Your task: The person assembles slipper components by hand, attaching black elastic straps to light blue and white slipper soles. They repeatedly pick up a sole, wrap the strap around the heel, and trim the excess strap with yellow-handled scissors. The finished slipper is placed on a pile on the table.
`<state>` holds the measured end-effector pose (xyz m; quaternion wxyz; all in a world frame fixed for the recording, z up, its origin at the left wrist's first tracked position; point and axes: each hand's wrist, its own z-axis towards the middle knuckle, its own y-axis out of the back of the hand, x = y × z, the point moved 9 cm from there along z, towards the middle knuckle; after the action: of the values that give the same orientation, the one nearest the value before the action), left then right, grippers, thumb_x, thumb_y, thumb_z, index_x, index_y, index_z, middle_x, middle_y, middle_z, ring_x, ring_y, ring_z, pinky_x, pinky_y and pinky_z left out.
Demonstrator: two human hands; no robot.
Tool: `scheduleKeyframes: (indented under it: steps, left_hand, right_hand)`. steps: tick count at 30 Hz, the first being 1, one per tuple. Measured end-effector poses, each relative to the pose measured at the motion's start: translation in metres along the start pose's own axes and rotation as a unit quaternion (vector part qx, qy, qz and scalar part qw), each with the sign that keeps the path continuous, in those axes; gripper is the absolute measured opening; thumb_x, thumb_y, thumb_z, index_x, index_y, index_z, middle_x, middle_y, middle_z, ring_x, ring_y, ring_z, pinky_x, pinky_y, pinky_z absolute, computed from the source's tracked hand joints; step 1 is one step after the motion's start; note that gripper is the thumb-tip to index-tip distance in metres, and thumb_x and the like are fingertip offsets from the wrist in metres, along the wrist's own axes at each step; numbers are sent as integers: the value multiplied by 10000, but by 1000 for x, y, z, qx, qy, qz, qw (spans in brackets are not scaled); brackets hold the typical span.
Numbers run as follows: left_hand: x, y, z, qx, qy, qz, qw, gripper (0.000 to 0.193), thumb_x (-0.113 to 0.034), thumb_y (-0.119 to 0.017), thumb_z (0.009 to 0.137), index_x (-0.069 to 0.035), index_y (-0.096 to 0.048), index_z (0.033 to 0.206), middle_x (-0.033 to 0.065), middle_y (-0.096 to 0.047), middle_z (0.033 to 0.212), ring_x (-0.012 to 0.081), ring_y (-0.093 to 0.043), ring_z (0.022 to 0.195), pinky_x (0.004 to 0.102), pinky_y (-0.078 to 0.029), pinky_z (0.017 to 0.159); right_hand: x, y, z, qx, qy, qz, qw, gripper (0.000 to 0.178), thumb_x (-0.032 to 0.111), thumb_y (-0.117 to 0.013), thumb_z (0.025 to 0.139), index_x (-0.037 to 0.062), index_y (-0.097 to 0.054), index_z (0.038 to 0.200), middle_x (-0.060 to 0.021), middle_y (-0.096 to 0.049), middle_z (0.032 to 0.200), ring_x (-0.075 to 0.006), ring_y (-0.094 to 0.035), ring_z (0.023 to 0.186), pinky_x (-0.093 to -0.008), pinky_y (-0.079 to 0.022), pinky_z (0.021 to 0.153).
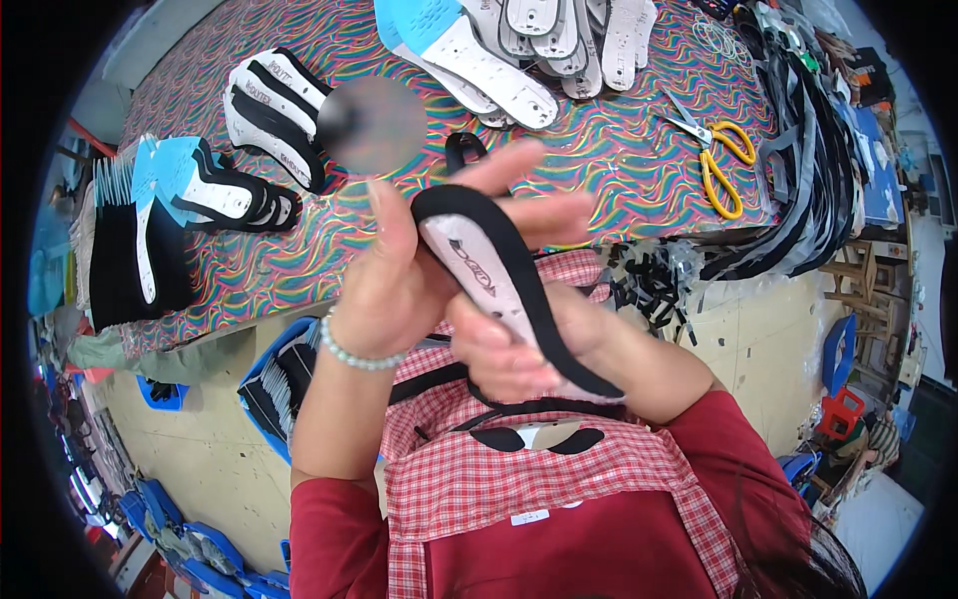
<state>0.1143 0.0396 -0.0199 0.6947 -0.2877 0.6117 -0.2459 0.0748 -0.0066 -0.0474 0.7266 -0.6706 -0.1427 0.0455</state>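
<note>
A shoe insole (489,285), pale on its face with a thick black edge, is held up at a slant above my lap. My right hand (514,354) has its fingers closed round the lower half, its wrist behind the insole. My left hand (399,270), with a beaded bracelet at the wrist, lies open beside and behind the upper end, thumb and fingers spread. Whether its palm touches the insole I cannot tell. Just beyond those fingers a black loop (464,150) shows on the table.
Insoles (274,110) lie on the patterned tabletop (619,150), with blue-and-white ones (195,185) at left and a larger pile (519,80) at the back. Yellow-handled scissors (723,160) lie at right, near hanging black strips (798,190). A blue bin (267,374) stands below the table.
</note>
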Motion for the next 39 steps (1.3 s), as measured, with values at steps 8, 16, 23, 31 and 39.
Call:
scheduleKeyframes:
  steps: [8,16,23,31,39]
  left_hand:
    - [-77,-16,-8,-74,-160,206,963,937,-816,-258,767,17,-605,1020,89,-546,629,186,-544,558,349,-478,571]
    - [-69,-71,-7,115,-306,795,511,640,-416,-800,558,-186,-635,1132,11,-542,856,207,-552,844,425,-417,890]
    - [7,33,-28,-51,-110,734,668,645,-318,-684,804,-110,-435,1363,160,-315,1468,343,-292,1357,482,-201,1110]
    - [-91,119,-124,-482,-260,349,760,644,-111,-560,911,8,-210,1438,178,-257,1475,270,-256,1369,396,-246,1098]
    - [-120,242,-185,-556,-245,65,791,687,-162,-602,907,-15,-189,1437,176,-403,1356,272,-436,1231,406,-334,1044]
  right_hand:
    - [119,-13,-36,-271,264,-860,343,211,171,-603,869,77,-607,1058,-82,-623,976,-262,-590,919,-379,-449,809]
    - [108,9,-144,-333,92,-889,300,92,116,-615,806,63,-645,874,-104,-605,856,-313,-576,845,-399,-434,766]
    - [116,-41,-244,-503,180,-832,151,444,64,-647,810,18,-531,1236,-178,-571,1138,-329,-539,1059,-399,-414,924]
    - [78,14,0,-282,133,-928,204,632,282,-690,804,15,-438,1318,-207,-524,1221,-373,-497,1112,-433,-375,972]
    - [171,-19,104,-226,298,-772,514,458,169,-542,864,-1,-479,1284,-208,-609,1062,-290,-597,972,-371,-438,864]
